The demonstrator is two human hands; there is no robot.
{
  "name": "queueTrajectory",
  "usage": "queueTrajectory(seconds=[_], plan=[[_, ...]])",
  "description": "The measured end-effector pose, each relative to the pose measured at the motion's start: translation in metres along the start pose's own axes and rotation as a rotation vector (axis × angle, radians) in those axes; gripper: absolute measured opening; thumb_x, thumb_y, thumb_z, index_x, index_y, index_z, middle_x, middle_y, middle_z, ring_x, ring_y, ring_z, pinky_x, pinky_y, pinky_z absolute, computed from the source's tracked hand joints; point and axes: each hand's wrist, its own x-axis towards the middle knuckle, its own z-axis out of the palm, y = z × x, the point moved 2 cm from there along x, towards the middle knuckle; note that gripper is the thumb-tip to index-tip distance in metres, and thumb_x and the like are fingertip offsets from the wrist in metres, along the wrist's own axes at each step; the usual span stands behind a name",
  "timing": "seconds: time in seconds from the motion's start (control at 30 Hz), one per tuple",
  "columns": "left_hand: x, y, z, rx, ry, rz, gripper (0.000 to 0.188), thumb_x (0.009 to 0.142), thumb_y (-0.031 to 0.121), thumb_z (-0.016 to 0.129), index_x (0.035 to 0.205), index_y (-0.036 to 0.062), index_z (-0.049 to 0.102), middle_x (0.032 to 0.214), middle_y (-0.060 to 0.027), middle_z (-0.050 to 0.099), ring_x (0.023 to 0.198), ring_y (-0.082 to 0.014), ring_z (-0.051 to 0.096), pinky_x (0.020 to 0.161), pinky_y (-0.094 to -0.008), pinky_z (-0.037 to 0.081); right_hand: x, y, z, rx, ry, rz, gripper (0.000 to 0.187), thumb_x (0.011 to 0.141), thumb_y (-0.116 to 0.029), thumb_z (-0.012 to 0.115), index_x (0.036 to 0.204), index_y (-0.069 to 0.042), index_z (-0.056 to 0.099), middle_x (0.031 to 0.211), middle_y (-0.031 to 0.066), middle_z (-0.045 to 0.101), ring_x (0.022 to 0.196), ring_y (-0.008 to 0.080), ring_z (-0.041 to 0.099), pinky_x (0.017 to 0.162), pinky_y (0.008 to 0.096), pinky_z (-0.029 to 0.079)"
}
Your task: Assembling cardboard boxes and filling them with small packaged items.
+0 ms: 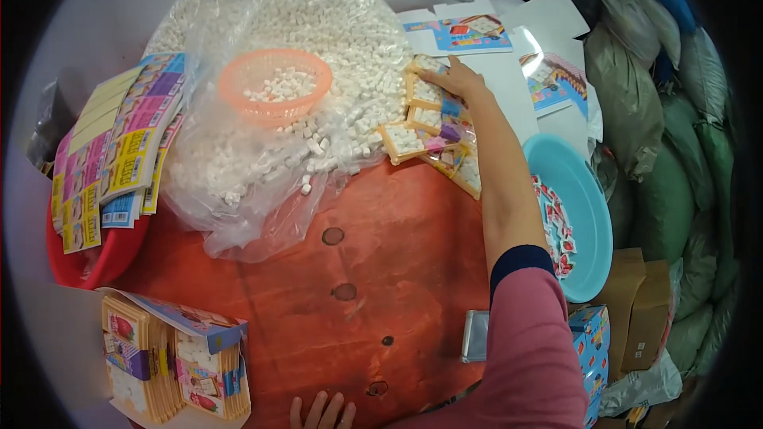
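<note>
Right hand presses flat, fingers spread, on the far filled trays, which run toward the person beside the pellet bag; left hand rests idle.

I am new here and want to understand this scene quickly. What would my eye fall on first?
First the big clear bag of small white pieces at the top centre, with an orange basket resting on it. Next the right hand, stretched out flat on a row of small filled trays beside the bag. The left hand rests on the reddish table at the bottom edge.
</note>
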Motion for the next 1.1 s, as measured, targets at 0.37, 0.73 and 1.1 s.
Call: queueTrajectory(seconds=[0.37,0.73,1.1], plan=[[0.009,0.006,-0.007,-0.071,-0.054,-0.042,0.054,0.080,0.031,0.065,0.127,0.0083,0.049,0.136,-0.0156,0.042,0.128,-0.0343,0.039,0.104,-0.0586,0.027,-0.086,0.019,0.032,0.397,-0.102,0.012,0.103,0.061,-0.077,0.064,0.120,0.005,0.048,0.107,0.0206,0.060,0.100,0.0306,0.059,0.084,0.0365,0.045],[-0.005,0.013,0.000,0.016,0.040,-0.054,0.048,0.081,0.030,0.065,0.121,0.0056,0.056,0.131,-0.0142,0.048,0.128,-0.0315,0.039,0.109,-0.0513,0.023,-0.294,-0.048,-0.005,0.557,-0.237,-0.178,0.084,0.062,-0.068,0.069,0.113,-0.002,0.056,0.104,0.0138,0.064,0.095,0.0262,0.061,0.082,0.0362,0.046],[0.028,-0.004,0.005,-1.397,0.488,-0.426,0.061,0.090,0.033,0.059,0.139,0.0083,0.034,0.139,-0.0093,0.042,0.128,-0.0269,0.042,0.105,-0.0431,0.035,-0.437,-0.106,-0.065,0.875,-0.177,-0.322,0.059,0.086,-0.049,0.056,0.113,0.004,0.054,0.106,0.0223,0.058,0.098,0.0327,0.056,0.086,0.0385,0.043]])
